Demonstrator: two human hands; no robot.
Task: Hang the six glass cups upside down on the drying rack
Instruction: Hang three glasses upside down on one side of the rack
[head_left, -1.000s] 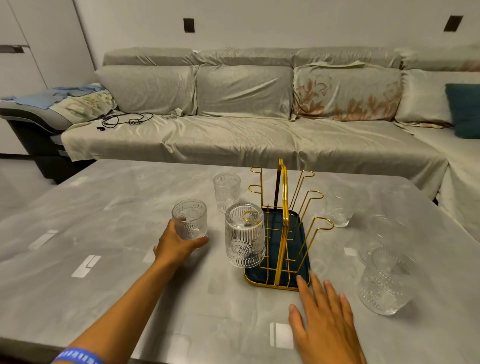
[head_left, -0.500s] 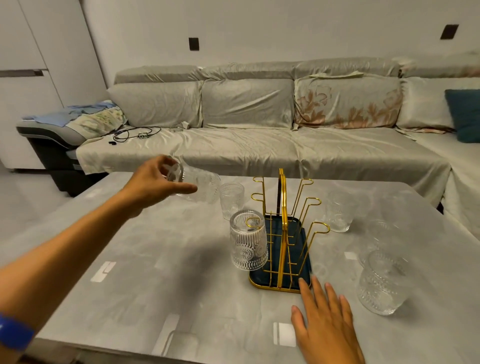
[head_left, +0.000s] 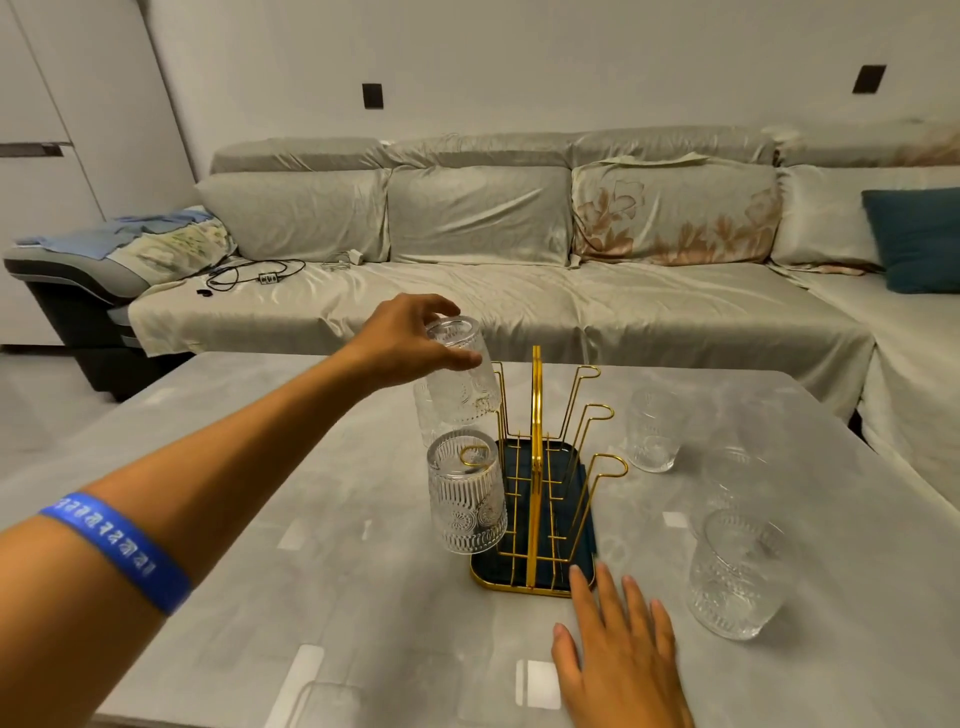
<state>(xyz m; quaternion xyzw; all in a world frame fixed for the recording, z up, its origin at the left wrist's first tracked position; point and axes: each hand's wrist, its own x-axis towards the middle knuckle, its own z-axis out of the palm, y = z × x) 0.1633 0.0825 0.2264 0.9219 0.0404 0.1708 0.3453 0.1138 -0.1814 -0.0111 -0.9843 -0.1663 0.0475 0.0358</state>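
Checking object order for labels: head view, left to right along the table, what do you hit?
blue wristband → hung glass cup → gold drying rack → right hand → far upright glass cup → near glass cup. Held cup overlaps the hung one, so omitted.

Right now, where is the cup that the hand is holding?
In the head view, the left hand holds the cup upside down above the rack's left side, just behind the already hung cup.

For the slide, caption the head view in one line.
Left hand lowers an inverted glass cup toward the gold drying rack; right hand rests flat.
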